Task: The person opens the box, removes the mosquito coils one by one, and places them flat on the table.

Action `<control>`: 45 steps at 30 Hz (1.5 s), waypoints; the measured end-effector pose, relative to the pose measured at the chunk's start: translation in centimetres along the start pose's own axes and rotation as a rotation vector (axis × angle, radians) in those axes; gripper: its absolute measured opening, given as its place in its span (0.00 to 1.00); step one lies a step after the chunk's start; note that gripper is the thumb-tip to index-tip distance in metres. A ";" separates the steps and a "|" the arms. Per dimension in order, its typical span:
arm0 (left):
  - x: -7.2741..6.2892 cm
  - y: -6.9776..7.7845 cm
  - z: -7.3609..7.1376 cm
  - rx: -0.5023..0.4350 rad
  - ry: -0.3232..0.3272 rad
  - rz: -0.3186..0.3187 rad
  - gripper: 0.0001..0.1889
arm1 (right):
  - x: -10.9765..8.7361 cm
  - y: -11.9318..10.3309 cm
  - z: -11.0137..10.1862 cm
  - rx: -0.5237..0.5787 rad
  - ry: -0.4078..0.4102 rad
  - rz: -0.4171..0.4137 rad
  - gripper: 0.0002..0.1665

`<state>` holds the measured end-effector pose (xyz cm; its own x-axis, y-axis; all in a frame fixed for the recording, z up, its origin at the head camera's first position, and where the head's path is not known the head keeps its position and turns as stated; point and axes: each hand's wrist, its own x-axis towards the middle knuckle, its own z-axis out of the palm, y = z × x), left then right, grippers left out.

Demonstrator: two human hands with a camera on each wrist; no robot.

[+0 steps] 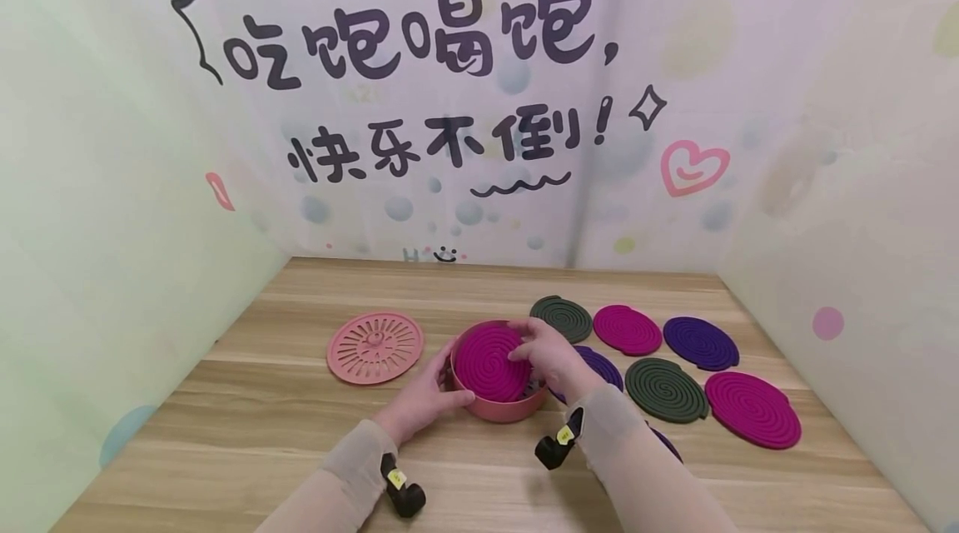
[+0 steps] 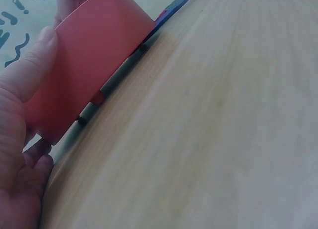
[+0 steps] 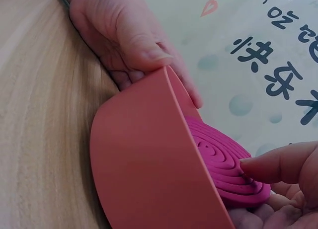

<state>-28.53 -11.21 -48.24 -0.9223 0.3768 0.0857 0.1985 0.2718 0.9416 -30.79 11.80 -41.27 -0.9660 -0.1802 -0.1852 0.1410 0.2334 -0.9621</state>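
A round coral-pink mosquito coil box (image 1: 504, 410) stands on the table with its top uncovered. My left hand (image 1: 425, 401) grips its near left side, with the thumb over the rim in the right wrist view. A magenta mosquito coil (image 1: 490, 366) lies tilted in the box mouth, its right edge raised above the rim. My right hand (image 1: 553, 354) pinches that edge between thumb and fingers, as the right wrist view (image 3: 231, 162) also shows. Small feet show under the box (image 2: 94, 65) in the left wrist view. Most of the box's inside is hidden by the coil.
A pink slotted lid (image 1: 376, 347) lies to the left. On the right are several flat coils: green (image 1: 667, 389), magenta (image 1: 752, 408) and purple (image 1: 701, 342). One purple coil (image 1: 599, 366) lies partly behind my right hand. Cloth walls surround the wooden table (image 1: 255, 433) on three sides.
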 end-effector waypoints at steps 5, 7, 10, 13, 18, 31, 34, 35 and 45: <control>0.0 0.0 0.0 -0.005 0.001 0.000 0.53 | 0.1 0.1 0.0 0.056 -0.014 -0.009 0.30; 0.0 0.0 0.0 -0.006 0.002 0.003 0.52 | 0.1 0.2 -0.1 0.087 -0.014 -0.011 0.29; 0.1 0.0 -0.1 -0.007 0.007 0.003 0.52 | 0.2 0.2 -0.2 0.125 -0.011 -0.018 0.29; 0.1 -0.1 -0.1 -0.013 0.009 0.004 0.52 | 0.2 0.3 -0.3 0.158 -0.005 -0.021 0.28; 0.2 -0.1 -0.1 -0.019 0.008 0.003 0.52 | 0.3 0.4 -0.5 0.214 0.010 -0.022 0.29; -0.1 0.2 0.0 -0.034 0.023 0.001 0.51 | -0.1 0.2 -2.5 0.337 -0.001 -0.035 0.30; -0.1 0.2 0.0 -0.030 0.025 -0.002 0.51 | -0.5 0.2 -3.2 0.355 -0.020 -0.036 0.32; -0.1 0.2 0.0 -0.026 0.024 -0.003 0.51 | -0.6 0.3 -3.5 0.358 -0.021 -0.036 0.32; -0.1 0.2 0.1 -0.018 0.032 0.003 0.51 | -2.1 1.1 -6.8 0.385 -0.041 -0.040 0.34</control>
<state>-28.36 -11.09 -48.09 -0.9320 0.3487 0.0991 0.1958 0.2543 0.9471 -30.03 18.94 -40.57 -0.9639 -0.2221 -0.1467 0.1821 -0.1487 -0.9720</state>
